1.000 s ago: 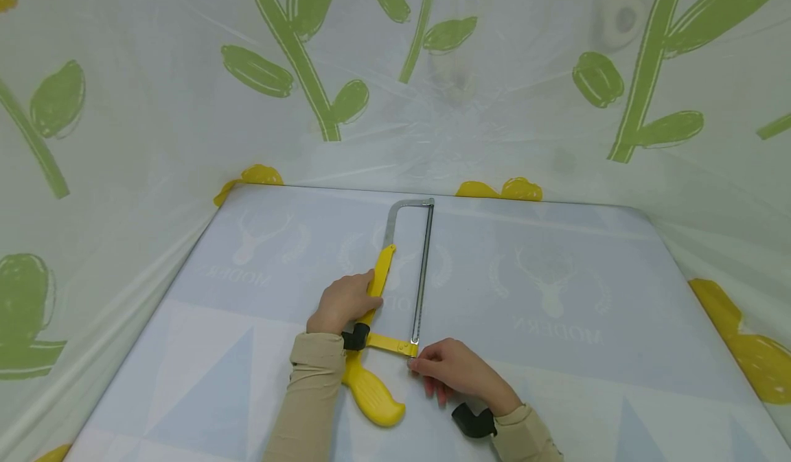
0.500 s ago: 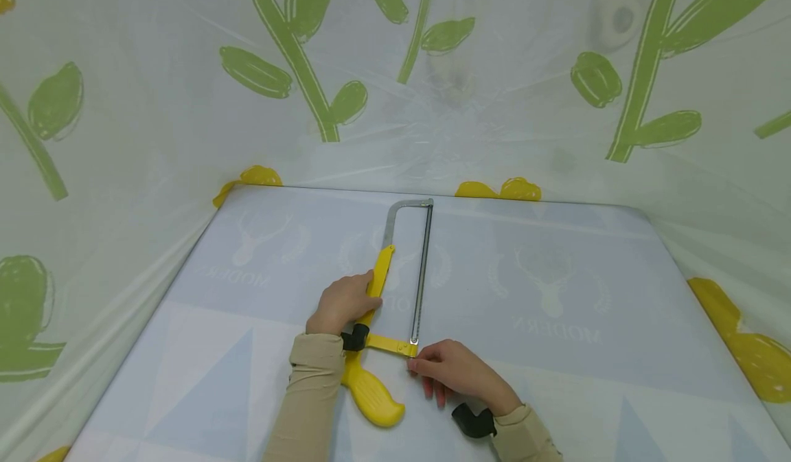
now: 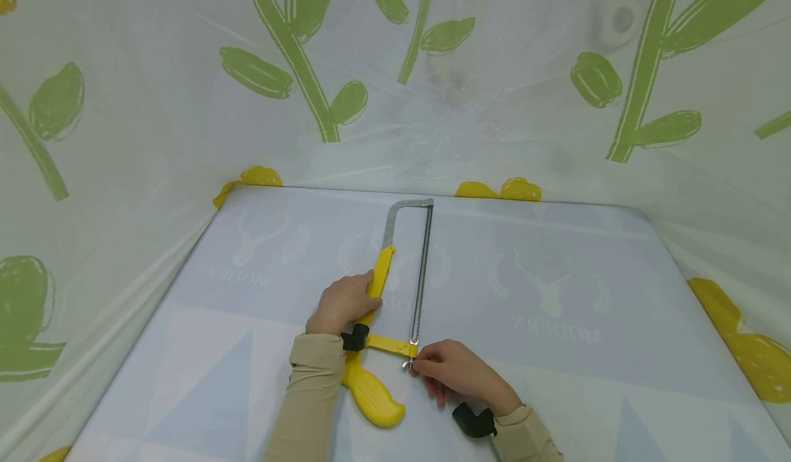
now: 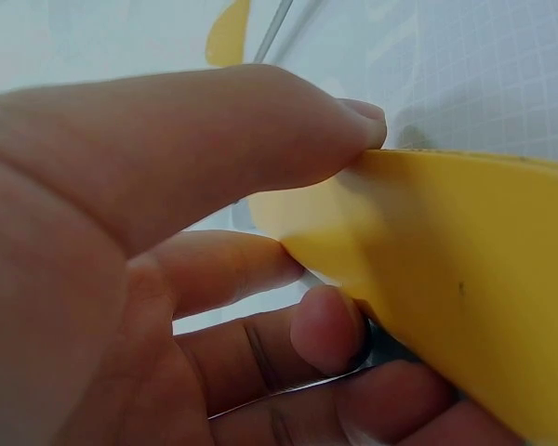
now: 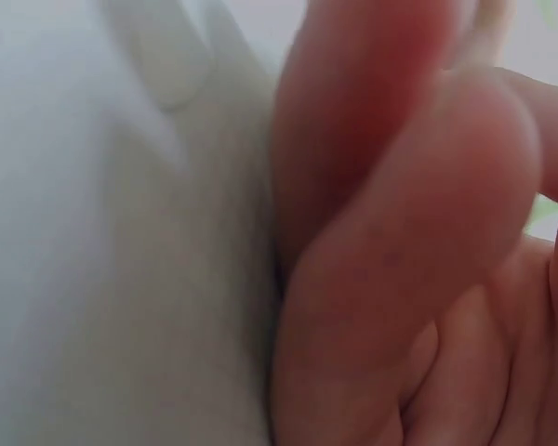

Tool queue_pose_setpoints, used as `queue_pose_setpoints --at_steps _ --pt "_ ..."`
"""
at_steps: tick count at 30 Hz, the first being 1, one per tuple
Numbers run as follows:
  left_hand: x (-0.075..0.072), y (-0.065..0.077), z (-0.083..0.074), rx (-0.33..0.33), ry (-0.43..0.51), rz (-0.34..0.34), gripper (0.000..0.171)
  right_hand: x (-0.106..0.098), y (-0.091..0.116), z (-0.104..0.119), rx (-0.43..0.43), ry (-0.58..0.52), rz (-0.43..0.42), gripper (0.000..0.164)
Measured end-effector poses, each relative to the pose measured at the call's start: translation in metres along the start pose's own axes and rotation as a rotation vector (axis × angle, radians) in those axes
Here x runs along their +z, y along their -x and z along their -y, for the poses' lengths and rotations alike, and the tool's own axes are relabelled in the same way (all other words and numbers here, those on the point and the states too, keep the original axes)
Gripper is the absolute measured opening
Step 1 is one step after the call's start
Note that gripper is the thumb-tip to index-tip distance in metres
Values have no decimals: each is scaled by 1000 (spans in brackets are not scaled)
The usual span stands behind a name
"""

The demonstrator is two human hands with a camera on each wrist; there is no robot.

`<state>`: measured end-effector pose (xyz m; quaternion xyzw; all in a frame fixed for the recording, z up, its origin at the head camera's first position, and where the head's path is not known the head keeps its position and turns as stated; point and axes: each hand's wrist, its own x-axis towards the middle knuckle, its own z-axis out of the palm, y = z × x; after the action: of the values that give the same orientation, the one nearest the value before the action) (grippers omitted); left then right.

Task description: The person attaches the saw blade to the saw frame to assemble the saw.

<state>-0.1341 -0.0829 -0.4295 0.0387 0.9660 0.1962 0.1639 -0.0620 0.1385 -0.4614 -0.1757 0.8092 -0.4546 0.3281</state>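
A hacksaw (image 3: 382,270) with a yellow and grey frame lies flat on the table, blade side to the right. My left hand (image 3: 344,303) grips the yellow part of its frame; in the left wrist view the thumb lies over the yellow edge (image 4: 465,242) with the fingers beneath. The yellow handle (image 3: 373,399) points toward me. At the near end of the blade (image 3: 422,276), a small metal wing nut (image 3: 407,364) shows beside my right hand (image 3: 460,369), whose thumb and forefinger pinch it. The right wrist view shows curled fingers (image 5: 400,232) close up, the nut hidden.
A pale patterned cloth covers the table (image 3: 556,393). Behind it hangs a white curtain (image 3: 494,125) printed with green leaves and yellow flowers, meeting the table's back edge just beyond the saw's tip. Black wrist mounts (image 3: 474,421) sit at both wrists.
My right fingertips have shifted slightly, bringing the wing nut into sight at their left. The left hand and the hacksaw stay in place.
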Motion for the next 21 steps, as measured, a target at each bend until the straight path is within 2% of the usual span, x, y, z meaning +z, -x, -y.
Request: queue_pose_setpoints --at_steps 13,21 --pt "0 1 -1 0 11 5 64 0 0 0 4 -57 -42 24" --pt "0 1 0 -2 0 4 63 0 -1 0 11 -37 -39 24"
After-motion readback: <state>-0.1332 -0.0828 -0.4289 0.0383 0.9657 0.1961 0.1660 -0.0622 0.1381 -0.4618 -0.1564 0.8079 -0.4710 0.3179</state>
